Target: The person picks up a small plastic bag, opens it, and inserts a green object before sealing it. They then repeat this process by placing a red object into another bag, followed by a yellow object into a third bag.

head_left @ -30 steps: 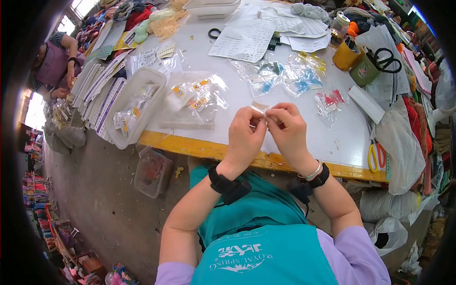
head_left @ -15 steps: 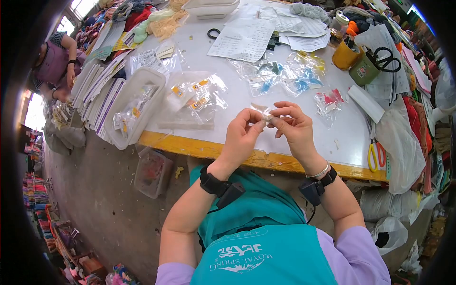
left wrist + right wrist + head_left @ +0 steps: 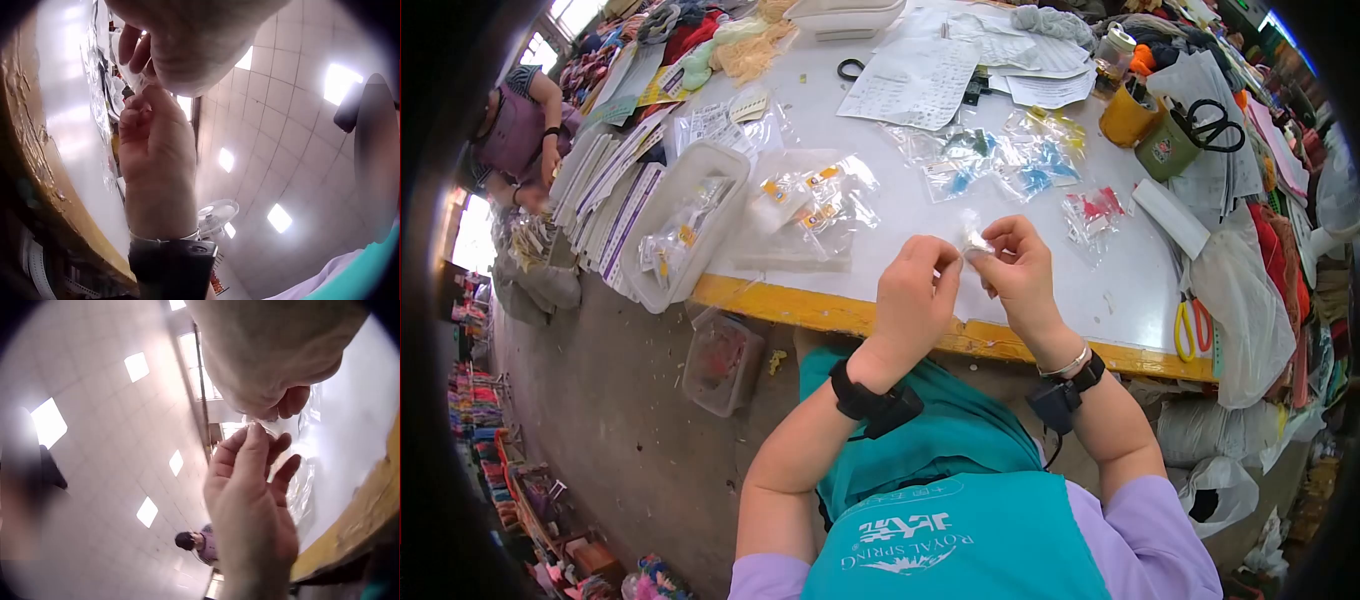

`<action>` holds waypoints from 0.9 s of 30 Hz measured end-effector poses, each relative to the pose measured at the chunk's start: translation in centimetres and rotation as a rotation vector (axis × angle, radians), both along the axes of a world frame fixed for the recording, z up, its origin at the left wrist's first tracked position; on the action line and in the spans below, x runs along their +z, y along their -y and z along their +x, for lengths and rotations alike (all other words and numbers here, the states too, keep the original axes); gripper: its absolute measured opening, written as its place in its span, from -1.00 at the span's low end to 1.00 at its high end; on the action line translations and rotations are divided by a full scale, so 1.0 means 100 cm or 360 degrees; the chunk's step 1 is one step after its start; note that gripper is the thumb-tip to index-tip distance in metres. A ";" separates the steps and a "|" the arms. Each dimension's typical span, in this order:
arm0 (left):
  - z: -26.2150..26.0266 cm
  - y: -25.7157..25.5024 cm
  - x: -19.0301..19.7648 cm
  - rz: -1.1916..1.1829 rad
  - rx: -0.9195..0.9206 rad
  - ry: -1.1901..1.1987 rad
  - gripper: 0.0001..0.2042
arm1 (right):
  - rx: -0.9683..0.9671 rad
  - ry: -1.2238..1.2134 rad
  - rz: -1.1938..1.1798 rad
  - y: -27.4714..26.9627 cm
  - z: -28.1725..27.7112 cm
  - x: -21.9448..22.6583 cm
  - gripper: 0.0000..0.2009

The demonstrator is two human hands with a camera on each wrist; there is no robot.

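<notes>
In front of my chest, just over the table's near edge, a small crumpled clear plastic bag (image 3: 973, 240) stands up between my hands. My right hand (image 3: 1022, 275) pinches it between thumb and fingers. Close on its other side is my left hand (image 3: 918, 290), thumb and forefinger brought together at the bag's lower edge. The right wrist view shows the left hand (image 3: 250, 481) with its fingertips meeting under the right hand's fingers; its ring and little fingers stay loosely spread. Most of the bag is hidden behind fingertips in both wrist views.
Small bags with blue pieces (image 3: 1035, 178) and a bag with red pieces (image 3: 1095, 208) lie beyond my hands. Left are a large clear bag (image 3: 810, 205) and a white bin (image 3: 735, 175). Scissors (image 3: 1215, 130) stand in a green can (image 3: 1165, 155). Another person (image 3: 515, 130) works at far left.
The left hand has shifted slightly down from the bag's top, and the bag now stands more upright in the right hand. Earlier it lay stretched between both hands' fingertips.
</notes>
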State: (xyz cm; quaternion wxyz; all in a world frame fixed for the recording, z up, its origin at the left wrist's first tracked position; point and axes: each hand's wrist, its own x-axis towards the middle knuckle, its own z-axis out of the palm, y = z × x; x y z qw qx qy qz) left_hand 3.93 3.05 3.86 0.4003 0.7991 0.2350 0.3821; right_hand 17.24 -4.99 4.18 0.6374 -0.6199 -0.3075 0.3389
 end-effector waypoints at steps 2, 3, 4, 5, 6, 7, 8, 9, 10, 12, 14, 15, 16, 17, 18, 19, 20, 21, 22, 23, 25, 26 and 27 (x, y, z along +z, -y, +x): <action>-0.001 -0.003 0.000 -0.0067 0.0003 0.0007 -0.93 | 0.0171 -0.0236 0.0047 0.001 0.003 0.001 -0.81; -0.001 -0.003 0.002 -0.0065 -0.0002 0.0044 -0.93 | 0.0255 -0.0354 0.0071 0.001 0.003 0.003 -0.81; 0.000 -0.003 0.005 -0.0064 -0.0005 0.0080 -0.93 | 0.0271 -0.0478 0.0118 0.001 0.002 0.008 -0.80; -0.001 -0.004 0.008 -0.0062 -0.0006 0.0116 -0.93 | 0.0289 -0.0604 0.0164 0.002 0.000 0.014 -0.80; -0.001 -0.005 0.011 -0.0118 -0.0011 0.0108 -0.93 | 0.0306 -0.0731 0.0212 0.002 -0.002 0.018 -0.80; -0.002 -0.006 0.013 -0.0174 -0.0018 0.0101 -0.94 | 0.0334 -0.0725 0.0226 0.002 -0.002 0.018 -0.80; -0.003 -0.007 0.014 -0.0229 -0.0025 0.0095 -0.94 | 0.0361 -0.0719 0.0241 0.003 -0.001 0.017 -0.80; -0.004 -0.008 0.016 -0.0291 -0.0077 0.0103 -0.94 | 0.0388 -0.0712 0.0255 0.003 0.000 0.015 -0.80; -0.005 -0.009 0.017 -0.0352 -0.0128 0.0110 -0.94 | 0.0412 -0.0715 0.0257 0.003 0.001 0.013 -0.80; -0.007 -0.011 0.016 -0.0427 -0.0236 0.0107 -0.94 | 0.0462 -0.0722 0.0262 0.002 0.005 0.003 -0.81; -0.009 -0.012 0.012 -0.0456 -0.0350 0.0088 -0.93 | 0.0418 -0.0569 0.0239 0.002 0.006 -0.007 -0.83; -0.009 -0.012 0.011 -0.0516 -0.0361 0.0105 -0.92 | 0.0396 -0.0493 0.0227 0.002 0.006 -0.008 -0.84; -0.010 -0.011 0.010 -0.0576 -0.0372 0.0123 -0.92 | 0.0351 -0.0480 0.0249 0.003 0.004 -0.008 -0.86; -0.010 -0.011 0.010 -0.0637 -0.0384 0.0139 -0.92 | 0.0305 -0.0468 0.0269 0.003 0.001 -0.007 -0.87; -0.010 -0.010 0.009 -0.0679 -0.0361 0.0170 -0.91 | 0.0259 -0.0456 0.0289 0.003 -0.002 -0.005 -0.88; -0.009 -0.010 0.009 -0.0720 -0.0338 0.0202 -0.91 | 0.0220 -0.0570 0.0317 0.003 -0.003 -0.002 -0.89; -0.009 -0.010 0.009 -0.0760 -0.0315 0.0234 -0.90 | 0.0181 -0.0683 0.0345 0.002 -0.005 0.001 -0.89; -0.008 -0.008 0.010 -0.0707 -0.0279 0.0248 -0.89 | 0.0142 -0.0796 0.0373 0.001 -0.006 0.003 -0.89; -0.005 -0.004 0.013 -0.0654 -0.0243 0.0261 -0.88 | 0.0169 -0.0806 0.0372 0.000 -0.007 0.004 -0.89; -0.004 -0.001 0.016 -0.0602 -0.0208 0.0275 -0.87 | 0.0195 -0.0815 0.0371 0.000 -0.008 0.005 -0.89; -0.006 -0.005 0.020 -0.0717 -0.0250 0.0176 -0.85 | 0.0243 -0.0855 0.0356 0.000 -0.008 0.007 -0.88; -0.008 -0.007 0.021 -0.0773 -0.0270 0.0126 -0.85 | 0.0265 -0.0887 0.0344 0.000 -0.007 0.008 -0.88; -0.009 -0.009 0.021 -0.0692 -0.0219 0.0069 -0.86 | 0.0288 -0.0920 0.0332 0.001 -0.006 0.008 -0.88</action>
